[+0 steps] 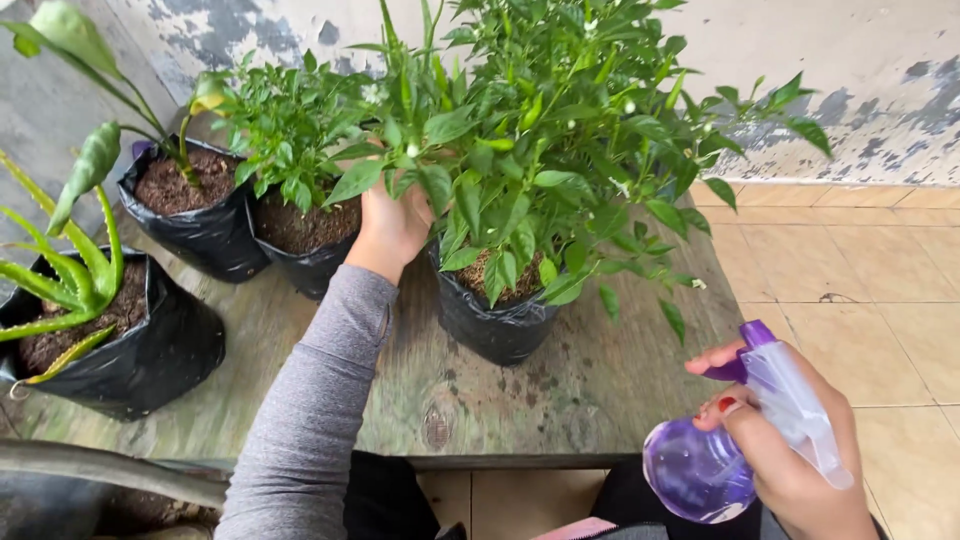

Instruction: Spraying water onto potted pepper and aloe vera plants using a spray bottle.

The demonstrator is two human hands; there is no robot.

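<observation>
My left hand [390,228], in a grey sleeve, reaches into the foliage of a bushy green plant [540,130] that grows in a black plastic grow bag [495,325]. Its fingers are hidden among the leaves, so their grip cannot be made out. My right hand [790,450] holds a purple spray bottle [700,465] with a clear trigger head at the lower right, nozzle pointing left toward the plant, a finger on the trigger.
A worn wooden table [500,400] carries three more black bags: a small leafy plant [295,130], a tall-stemmed plant [190,215] and an aloe-like plant [60,290]. Beige floor tiles [860,270] lie to the right, a peeling wall [850,60] behind.
</observation>
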